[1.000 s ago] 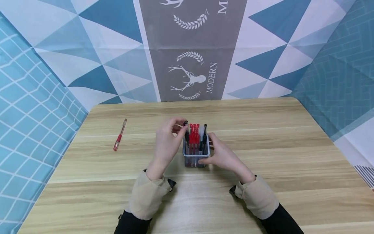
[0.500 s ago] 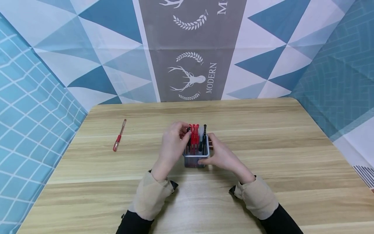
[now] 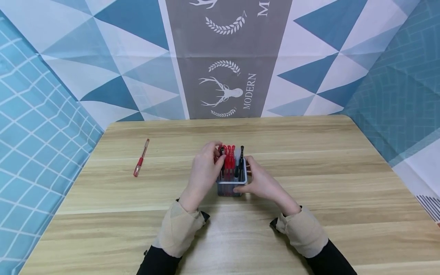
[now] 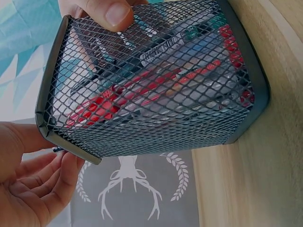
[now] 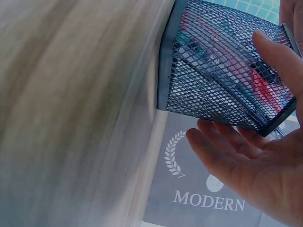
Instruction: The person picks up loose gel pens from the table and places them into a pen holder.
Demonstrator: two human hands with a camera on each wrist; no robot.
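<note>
A black mesh pen holder (image 3: 225, 189) stands upright on the table with several red pens (image 3: 229, 160) and black pens (image 3: 241, 156) in it. My right hand (image 3: 262, 183) grips its right side; the right wrist view has the thumb on one mesh wall (image 5: 199, 99) and the fingers along another. At the left rim, my left hand (image 3: 203, 170) pinches the top of a black pen (image 3: 222, 151) that stands in the holder. In the left wrist view only a small dark tip shows by the curled left fingers (image 4: 57, 184).
A red pen (image 3: 141, 158) lies alone on the wooden table (image 3: 309, 160), left of the hands. Behind the table's far edge hangs a patterned cloth (image 3: 227, 76), with blue tiled cloth (image 3: 38, 126) on the left.
My left hand has shifted slightly right over the holder, bringing the black pen's top closer to the red pens. My right hand and the holder have stayed in place.
</note>
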